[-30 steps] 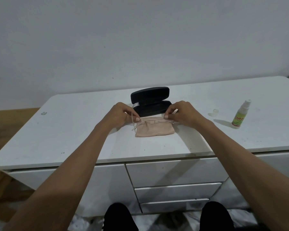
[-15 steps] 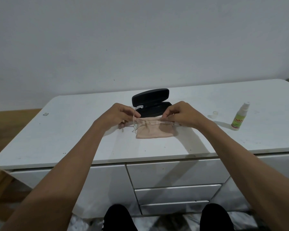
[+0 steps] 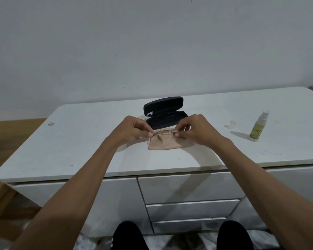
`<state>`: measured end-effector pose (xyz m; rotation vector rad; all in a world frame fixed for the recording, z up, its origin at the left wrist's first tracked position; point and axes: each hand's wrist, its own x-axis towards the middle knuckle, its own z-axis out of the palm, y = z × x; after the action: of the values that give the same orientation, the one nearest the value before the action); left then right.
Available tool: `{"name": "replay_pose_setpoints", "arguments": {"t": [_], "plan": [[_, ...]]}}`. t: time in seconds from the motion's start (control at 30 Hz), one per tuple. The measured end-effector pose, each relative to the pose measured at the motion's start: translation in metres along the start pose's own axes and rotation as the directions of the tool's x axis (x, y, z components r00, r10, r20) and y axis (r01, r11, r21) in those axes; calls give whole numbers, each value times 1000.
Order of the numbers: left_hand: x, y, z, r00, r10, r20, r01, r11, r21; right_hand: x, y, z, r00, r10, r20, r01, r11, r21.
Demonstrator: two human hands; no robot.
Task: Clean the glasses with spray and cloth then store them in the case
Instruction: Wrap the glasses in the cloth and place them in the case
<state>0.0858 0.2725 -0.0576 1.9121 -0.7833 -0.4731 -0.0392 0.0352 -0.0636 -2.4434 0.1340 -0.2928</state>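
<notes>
Head view: fingers of the left hand and the right hand pinch either end of the glasses, held just above the beige cloth on the white surface. The frame's long axis runs left to right; one temple tip curls up toward the open case just behind. Judging by this, storing is in hand: next, fold the temples and lift the frame back into the case. Spray bottle stands well apart, right.
</notes>
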Motion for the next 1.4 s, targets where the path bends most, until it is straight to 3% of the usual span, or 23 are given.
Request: {"name": "replay_pose_setpoints", "arguments": {"t": [0.4,0.6,0.83,0.97,1.13,1.4], "plan": [[-6,0,-1,995,-91,-27,86,985,-149,-13,4,8,994,57,-96,-35,975,221],[-9,5,1,996,-85,-27,80,984,-158,-17,5,6,992,93,-84,-63,948,312],[-12,-1,1,998,-55,-41,46,981,-187,-22,14,-6,989,149,7,-129,835,535],[-13,-1,3,998,-39,-53,30,989,-147,-22,11,-6,989,142,46,-146,849,507],[-12,2,7,999,-9,-54,8,1000,-20,-23,6,-1,985,169,-19,-150,917,371],[-6,-2,18,991,55,-119,-37,988,148,-17,1,1,995,96,-18,-90,976,196]]}}
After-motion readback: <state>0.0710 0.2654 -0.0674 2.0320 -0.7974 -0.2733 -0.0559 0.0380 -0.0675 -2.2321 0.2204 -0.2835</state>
